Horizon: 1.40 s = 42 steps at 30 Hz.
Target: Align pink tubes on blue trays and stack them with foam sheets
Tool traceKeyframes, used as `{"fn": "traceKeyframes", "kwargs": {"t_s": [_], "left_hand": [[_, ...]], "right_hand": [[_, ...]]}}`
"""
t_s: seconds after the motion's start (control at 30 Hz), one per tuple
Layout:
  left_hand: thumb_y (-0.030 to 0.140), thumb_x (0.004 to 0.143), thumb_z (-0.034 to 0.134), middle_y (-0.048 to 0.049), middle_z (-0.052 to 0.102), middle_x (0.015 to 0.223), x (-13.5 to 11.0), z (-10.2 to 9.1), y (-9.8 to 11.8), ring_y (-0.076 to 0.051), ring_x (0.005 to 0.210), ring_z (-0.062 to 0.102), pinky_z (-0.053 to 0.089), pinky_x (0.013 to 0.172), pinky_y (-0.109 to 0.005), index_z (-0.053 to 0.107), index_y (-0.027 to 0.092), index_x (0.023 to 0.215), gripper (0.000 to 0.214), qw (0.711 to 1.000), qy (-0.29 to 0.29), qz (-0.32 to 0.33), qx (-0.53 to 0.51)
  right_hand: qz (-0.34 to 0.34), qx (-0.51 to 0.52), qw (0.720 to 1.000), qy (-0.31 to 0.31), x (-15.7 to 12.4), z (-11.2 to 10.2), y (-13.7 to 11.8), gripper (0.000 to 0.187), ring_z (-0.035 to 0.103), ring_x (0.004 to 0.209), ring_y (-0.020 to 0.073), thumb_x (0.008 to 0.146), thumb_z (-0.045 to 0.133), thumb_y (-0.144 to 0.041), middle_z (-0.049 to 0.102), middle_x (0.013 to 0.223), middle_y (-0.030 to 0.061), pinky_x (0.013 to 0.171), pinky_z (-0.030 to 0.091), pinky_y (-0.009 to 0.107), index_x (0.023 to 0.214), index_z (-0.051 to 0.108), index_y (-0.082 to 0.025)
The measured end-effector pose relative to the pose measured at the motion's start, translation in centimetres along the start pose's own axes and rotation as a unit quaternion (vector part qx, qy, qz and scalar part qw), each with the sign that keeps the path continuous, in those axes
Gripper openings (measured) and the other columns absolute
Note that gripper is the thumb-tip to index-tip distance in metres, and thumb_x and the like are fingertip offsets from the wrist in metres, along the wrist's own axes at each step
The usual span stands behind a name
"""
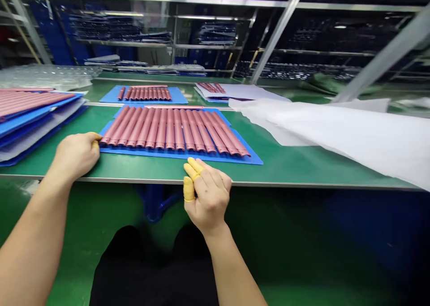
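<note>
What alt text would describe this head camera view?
A person's left hand touches the end of a row of curved pink strips on a blue mat; the right hand, wearing yellow finger cots, is at the green workbench's edge.

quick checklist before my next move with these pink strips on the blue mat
Finger cots on: ok, yellow cots show on the left hand and right hand.
Pink half-round strips lying side by side on the blue mat: ok.
White sheet off the mat: ok, it lies to the right of it.
Left hand's hold on the strips: cannot tell, its fingertips are at the left end of the row.
Strip surfaces free of marks: cannot tell, too small to see.
</note>
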State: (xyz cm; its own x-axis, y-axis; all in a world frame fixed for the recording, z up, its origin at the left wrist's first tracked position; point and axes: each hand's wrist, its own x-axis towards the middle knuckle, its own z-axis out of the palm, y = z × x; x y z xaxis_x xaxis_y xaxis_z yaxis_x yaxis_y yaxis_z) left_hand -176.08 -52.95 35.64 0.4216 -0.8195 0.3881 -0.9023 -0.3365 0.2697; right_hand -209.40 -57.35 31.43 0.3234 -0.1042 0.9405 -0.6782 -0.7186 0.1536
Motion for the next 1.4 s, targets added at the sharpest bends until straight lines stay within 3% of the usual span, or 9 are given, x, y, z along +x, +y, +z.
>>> {"fn": "traceKeyframes", "kwargs": {"t_s": [0.2,0.43,0.7,0.83,0.97,1.13,1.2,1.3,1.4], "left_hand": [[0.025,0.100,0.035,-0.0135,0.081,0.128,-0.2,-0.1,1.3,-0.031,0.122,0.077,0.059,0.103,-0.038,0.080,0.019,0.132,0.055,1.000,0.005,-0.014,0.010],[0.023,0.100,0.035,-0.0155,0.078,0.136,-0.1,1.3,0.9,-0.033,0.126,0.074,0.058,0.109,-0.045,0.079,0.016,0.131,0.054,0.998,0.042,0.012,-0.048],[0.019,0.098,0.039,-0.0123,0.080,0.130,-0.9,2.7,-0.3,-0.027,0.119,0.077,0.062,0.105,-0.040,0.079,0.016,0.116,0.044,0.984,0.120,0.001,-0.134],[0.015,0.095,0.042,-0.0118,0.080,0.127,-1.3,1.4,-0.8,-0.026,0.121,0.075,0.062,0.108,-0.042,0.078,0.017,0.119,0.042,0.984,0.093,-0.030,-0.151],[0.009,0.088,0.044,-0.0178,0.071,0.143,-1.2,0.7,-0.8,-0.032,0.149,0.057,0.047,0.127,-0.054,0.073,0.013,0.130,0.051,0.987,0.052,-0.044,-0.144],[0.007,0.084,0.048,-0.0211,0.064,0.151,-0.8,-0.3,-1.0,-0.036,0.156,0.045,0.041,0.131,-0.059,0.070,0.010,0.132,0.053,0.988,0.000,-0.056,-0.144],[0.006,0.084,0.049,-0.0211,0.062,0.154,-0.5,-0.8,-1.2,-0.036,0.157,0.043,0.039,0.131,-0.060,0.068,0.009,0.133,0.052,0.989,-0.024,-0.060,-0.136],[0.005,0.088,0.050,-0.0231,0.057,0.157,0.1,-1.4,-1.5,-0.038,0.156,0.041,0.037,0.130,-0.064,0.064,0.005,0.135,0.050,0.991,-0.053,-0.049,-0.111],[0.005,0.089,0.051,-0.0253,0.056,0.155,0.3,-1.5,-1.7,-0.040,0.154,0.041,0.034,0.129,-0.068,0.062,0.003,0.136,0.048,0.994,-0.064,-0.032,-0.088]], "right_hand": [[-0.028,0.002,0.999,0.020,0.7,0.1,0.7,0.014,0.081,0.109,0.0258,0.103,0.064,-0.013,0.084,0.112,0.0078,0.097,0.050,0.039,0.109,0.075,-0.018],[-0.031,0.011,0.999,0.029,1.1,-0.2,1.2,0.016,0.082,0.106,0.0275,0.105,0.062,-0.012,0.084,0.109,0.0084,0.096,0.052,0.040,0.111,0.076,-0.017],[0.059,0.030,0.995,-0.080,0.5,-1.9,0.8,0.022,0.082,0.109,0.0266,0.102,0.065,-0.007,0.084,0.119,0.0090,0.099,0.053,0.039,0.117,0.076,-0.018],[0.118,0.054,0.978,-0.162,1.0,-3.3,-0.2,0.024,0.078,0.122,0.0267,0.104,0.061,-0.010,0.082,0.127,0.0113,0.107,0.050,0.041,0.123,0.074,-0.018],[0.182,0.071,0.954,-0.228,2.4,-4.3,-1.7,0.029,0.072,0.133,0.0260,0.102,0.061,-0.009,0.079,0.133,0.0110,0.115,0.047,0.042,0.127,0.071,-0.019],[0.261,0.126,0.908,-0.302,5.0,-7.7,-2.6,0.038,0.071,0.133,0.0279,0.103,0.055,-0.008,0.076,0.136,0.0143,0.111,0.055,0.050,0.137,0.065,-0.020],[0.304,0.085,0.905,-0.286,5.6,-9.3,-0.7,0.040,0.071,0.128,0.0289,0.102,0.057,-0.011,0.075,0.133,0.0157,0.106,0.058,0.051,0.140,0.064,-0.020],[0.338,-0.047,0.910,-0.234,4.9,-10.1,5.4,0.035,0.068,0.125,0.0316,0.102,0.059,-0.017,0.074,0.127,0.0175,0.105,0.056,0.054,0.136,0.066,-0.018],[0.416,-0.127,0.872,-0.224,2.8,-9.1,12.3,0.029,0.066,0.120,0.0319,0.103,0.045,-0.020,0.071,0.119,0.0178,0.111,0.051,0.058,0.118,0.069,-0.018]]}}
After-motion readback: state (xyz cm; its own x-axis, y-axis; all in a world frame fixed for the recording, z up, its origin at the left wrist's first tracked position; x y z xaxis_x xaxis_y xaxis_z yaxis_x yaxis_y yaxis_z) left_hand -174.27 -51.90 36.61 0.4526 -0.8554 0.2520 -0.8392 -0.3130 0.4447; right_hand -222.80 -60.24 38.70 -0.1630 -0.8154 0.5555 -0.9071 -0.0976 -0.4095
